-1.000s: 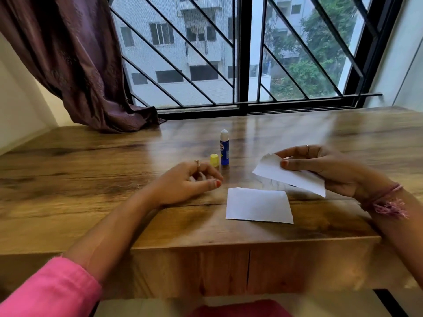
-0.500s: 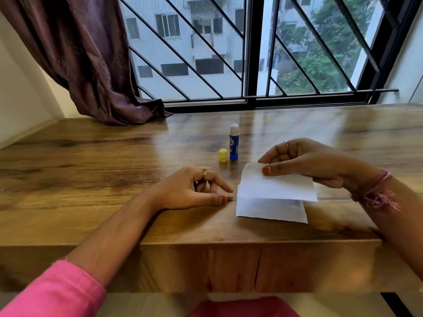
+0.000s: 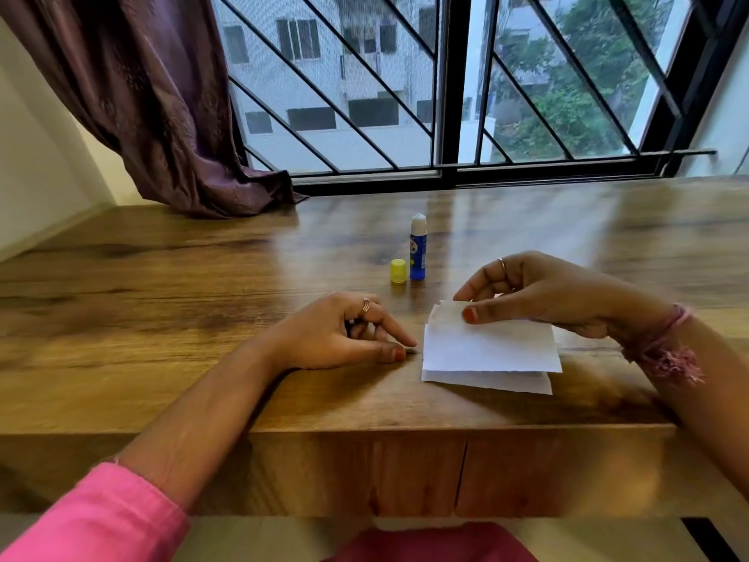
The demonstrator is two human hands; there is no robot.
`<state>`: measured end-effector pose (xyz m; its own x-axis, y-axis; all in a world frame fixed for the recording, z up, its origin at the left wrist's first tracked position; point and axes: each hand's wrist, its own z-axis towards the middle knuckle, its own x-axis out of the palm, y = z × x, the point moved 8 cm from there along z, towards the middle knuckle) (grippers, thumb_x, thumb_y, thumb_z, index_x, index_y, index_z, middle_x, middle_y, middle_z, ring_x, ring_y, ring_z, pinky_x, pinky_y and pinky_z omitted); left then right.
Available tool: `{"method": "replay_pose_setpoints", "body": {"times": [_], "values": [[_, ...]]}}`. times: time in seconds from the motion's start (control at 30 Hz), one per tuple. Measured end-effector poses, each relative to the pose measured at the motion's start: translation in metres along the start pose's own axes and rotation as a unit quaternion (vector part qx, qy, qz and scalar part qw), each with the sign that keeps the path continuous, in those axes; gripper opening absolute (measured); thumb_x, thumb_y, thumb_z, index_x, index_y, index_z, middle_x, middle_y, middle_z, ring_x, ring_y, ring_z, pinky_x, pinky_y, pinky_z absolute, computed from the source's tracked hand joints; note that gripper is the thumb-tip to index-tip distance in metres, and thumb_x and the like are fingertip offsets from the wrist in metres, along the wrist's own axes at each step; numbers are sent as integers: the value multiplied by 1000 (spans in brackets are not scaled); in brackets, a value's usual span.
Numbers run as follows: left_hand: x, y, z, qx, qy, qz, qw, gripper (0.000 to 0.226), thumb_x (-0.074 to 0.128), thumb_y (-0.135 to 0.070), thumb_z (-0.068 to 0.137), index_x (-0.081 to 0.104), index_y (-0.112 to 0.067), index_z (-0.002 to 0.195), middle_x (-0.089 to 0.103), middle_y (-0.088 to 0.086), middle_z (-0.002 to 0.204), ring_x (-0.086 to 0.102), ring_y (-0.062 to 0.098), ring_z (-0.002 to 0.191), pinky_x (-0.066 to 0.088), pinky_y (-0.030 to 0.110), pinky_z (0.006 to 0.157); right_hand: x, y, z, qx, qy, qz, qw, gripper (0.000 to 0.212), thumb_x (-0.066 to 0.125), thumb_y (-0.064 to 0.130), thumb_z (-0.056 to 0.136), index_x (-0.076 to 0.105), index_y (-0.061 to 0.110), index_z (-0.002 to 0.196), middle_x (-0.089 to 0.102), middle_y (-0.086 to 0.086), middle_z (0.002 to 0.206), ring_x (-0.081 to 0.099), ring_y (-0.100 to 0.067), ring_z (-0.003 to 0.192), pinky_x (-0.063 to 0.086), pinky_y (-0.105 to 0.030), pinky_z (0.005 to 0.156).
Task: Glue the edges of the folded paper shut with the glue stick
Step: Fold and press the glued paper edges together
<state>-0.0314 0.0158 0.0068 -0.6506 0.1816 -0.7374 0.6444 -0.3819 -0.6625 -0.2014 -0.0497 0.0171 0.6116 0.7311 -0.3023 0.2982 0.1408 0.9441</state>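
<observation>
While step: right hand (image 3: 539,294) pinches white folded paper (image 3: 490,350), lowering its flap.
Left hand (image 3: 344,334): loosely curled, empty.
Next: press edges.

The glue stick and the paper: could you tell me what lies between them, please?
In the head view, only the right hand's fingers sit between the glue stick and the paper; otherwise bare table.
</observation>
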Motion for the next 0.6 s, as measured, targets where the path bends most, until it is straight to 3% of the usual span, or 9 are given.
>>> {"method": "replay_pose_setpoints", "body": {"times": [0.33, 0.6], "values": [[0, -1, 0, 3, 2, 3, 1000, 25, 72, -40, 79, 73, -32, 103, 62, -24, 80, 57, -2, 74, 42, 9, 69, 3, 1, -1, 1, 9, -15, 1000, 23, 71, 9, 76, 69, 7, 99, 75, -6, 84, 70, -13, 70, 52, -17, 51], [0, -2, 0, 7, 1, 2, 1000, 26, 73, -40, 79, 72, -32, 104, 63, -22, 76, 58, -4, 75, 41, 9, 71, 5, 1, -1, 2, 15, -17, 1000, 21, 69, 6, 79, 69, 7, 100, 76, -5, 85, 70, -12, 73, 53, -16, 55]]}}
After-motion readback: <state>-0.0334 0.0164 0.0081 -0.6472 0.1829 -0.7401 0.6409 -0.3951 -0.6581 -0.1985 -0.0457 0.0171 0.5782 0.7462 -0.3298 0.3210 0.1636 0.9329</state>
